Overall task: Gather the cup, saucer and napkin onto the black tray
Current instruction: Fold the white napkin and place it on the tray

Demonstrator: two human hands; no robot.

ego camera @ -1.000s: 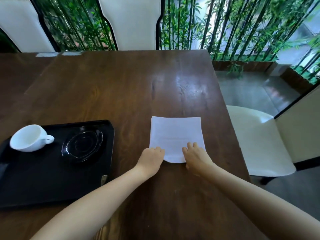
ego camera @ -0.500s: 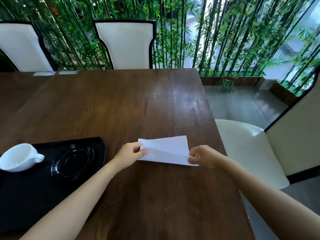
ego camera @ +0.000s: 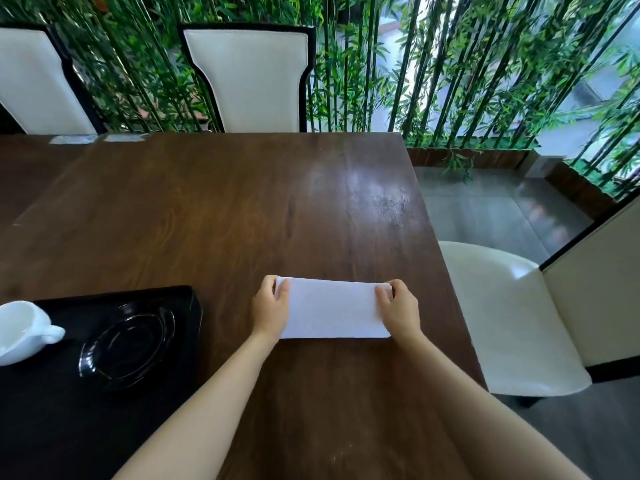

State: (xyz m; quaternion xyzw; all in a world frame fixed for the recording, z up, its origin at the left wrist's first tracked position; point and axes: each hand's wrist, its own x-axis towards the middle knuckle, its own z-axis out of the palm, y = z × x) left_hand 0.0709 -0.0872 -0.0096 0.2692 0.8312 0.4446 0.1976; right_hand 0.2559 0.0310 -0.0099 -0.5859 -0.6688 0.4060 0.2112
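A white napkin (ego camera: 332, 308) lies folded in half on the dark wooden table (ego camera: 221, 209), to the right of the black tray (ego camera: 69, 420). My left hand (ego camera: 270, 306) pinches its left end and my right hand (ego camera: 398, 308) pinches its right end. On the tray sits a black saucer (ego camera: 126, 346) near the right rim. A white cup (ego camera: 20, 332) stands on the tray's far left, partly cut off by the frame edge.
Two white-backed chairs (ego camera: 249, 77) stand at the table's far side, before a bamboo screen (ego camera: 450, 64). A white chair seat (ego camera: 502, 317) is close to the table's right edge. Two small white items (ego camera: 98, 137) lie at the far left edge.
Both hands lifted the napkin's near edge and folded it over to the far side, so the square is now a narrow rectangle. The view tilted up.
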